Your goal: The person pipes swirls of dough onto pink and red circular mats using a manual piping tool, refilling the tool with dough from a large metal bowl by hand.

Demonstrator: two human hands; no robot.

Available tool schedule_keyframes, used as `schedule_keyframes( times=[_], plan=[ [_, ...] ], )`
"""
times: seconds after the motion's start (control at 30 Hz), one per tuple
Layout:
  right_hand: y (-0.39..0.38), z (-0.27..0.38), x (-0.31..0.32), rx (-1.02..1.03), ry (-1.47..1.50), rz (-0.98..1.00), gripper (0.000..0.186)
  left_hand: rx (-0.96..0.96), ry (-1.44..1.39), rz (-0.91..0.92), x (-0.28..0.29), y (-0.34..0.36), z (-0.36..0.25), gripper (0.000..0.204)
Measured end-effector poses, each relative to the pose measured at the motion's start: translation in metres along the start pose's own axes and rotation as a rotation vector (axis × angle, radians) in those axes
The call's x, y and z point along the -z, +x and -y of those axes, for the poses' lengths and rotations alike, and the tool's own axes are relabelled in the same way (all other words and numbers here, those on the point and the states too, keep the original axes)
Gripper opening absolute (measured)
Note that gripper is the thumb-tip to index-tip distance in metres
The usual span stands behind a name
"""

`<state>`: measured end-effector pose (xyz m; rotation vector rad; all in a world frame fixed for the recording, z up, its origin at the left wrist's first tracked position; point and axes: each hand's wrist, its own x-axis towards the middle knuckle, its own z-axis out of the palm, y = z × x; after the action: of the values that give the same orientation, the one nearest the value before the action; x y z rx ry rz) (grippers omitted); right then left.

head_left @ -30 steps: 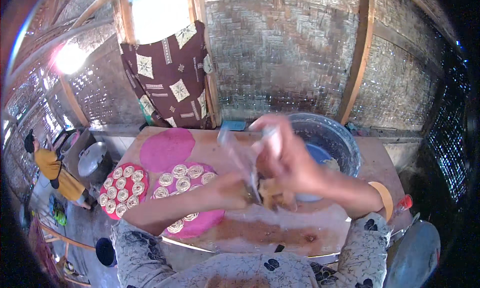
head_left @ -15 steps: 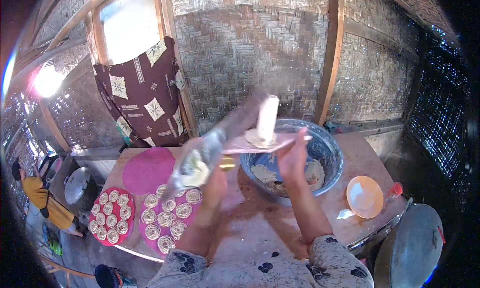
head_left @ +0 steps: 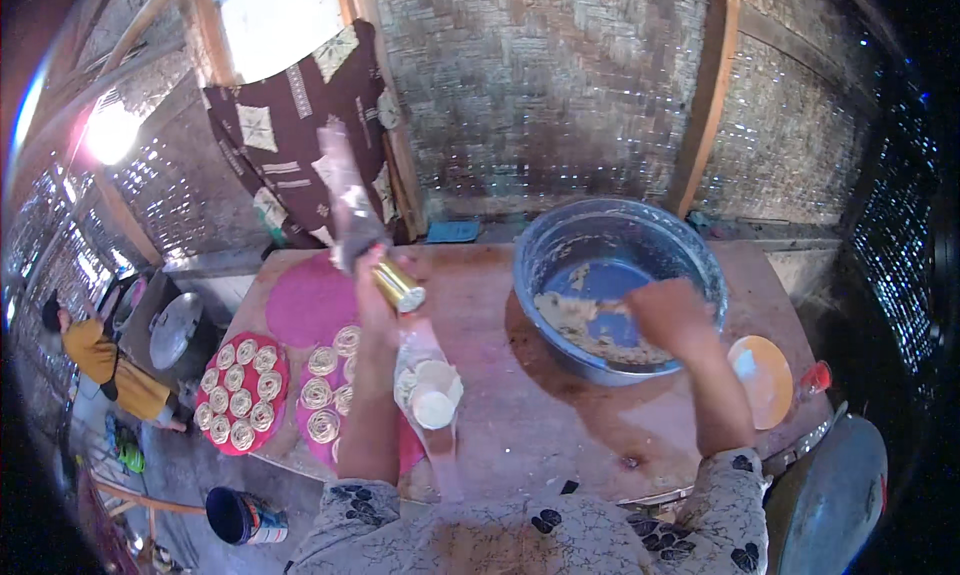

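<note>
My left hand [head_left: 374,293] is closed around a press tube, a brass-coloured cylinder [head_left: 400,286] with a perforated end facing me and a blurred grey-and-pink length rising behind it. Beside my left forearm lies a pale pink board [head_left: 444,465] with a white round plunger [head_left: 433,409] standing on it, dough round its base. My right hand [head_left: 668,317] is inside the blue basin [head_left: 620,370], fingers curled by the pale dough [head_left: 570,320]; its fingertips are hidden. Left of my left forearm, coiled dough rosettes [head_left: 323,393] sit on a pink mat [head_left: 312,443].
More rosettes cover a red mat [head_left: 232,445] at the table's left edge, below a bare pink mat [head_left: 310,300]. An orange plate [head_left: 775,390] and a red-capped jar [head_left: 815,378] stand right. A large metal pot [head_left: 835,495] is beyond the table's edge. A person [head_left: 115,360] is far left.
The board with its plunger has left my right hand and now lies on the table. My right hand has moved into the basin. My left hand has shifted left and up with the press tube.
</note>
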<state>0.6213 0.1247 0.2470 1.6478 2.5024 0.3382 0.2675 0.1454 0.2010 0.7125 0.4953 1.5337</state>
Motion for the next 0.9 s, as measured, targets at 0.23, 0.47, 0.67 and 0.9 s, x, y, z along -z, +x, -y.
schedule_keyframes(
  times=[0.23,0.47,0.67,0.9],
  plan=[
    [-0.014,0.019,0.040,0.636,0.646,0.052,0.045,0.528,-0.358,0.271,-0.010,-0.003,0.068,0.040],
    [-0.004,0.041,0.009,0.706,0.563,0.136,0.045,0.600,-0.372,0.241,-0.029,-0.018,0.084,0.038],
    [-0.036,0.039,-0.016,0.589,0.795,0.180,0.046,0.485,-0.474,0.162,0.011,-0.025,0.066,0.038],
    [-0.066,0.064,-0.063,0.581,0.872,-0.111,0.045,0.299,-0.263,0.036,0.045,-0.036,0.048,0.038]
  ],
)
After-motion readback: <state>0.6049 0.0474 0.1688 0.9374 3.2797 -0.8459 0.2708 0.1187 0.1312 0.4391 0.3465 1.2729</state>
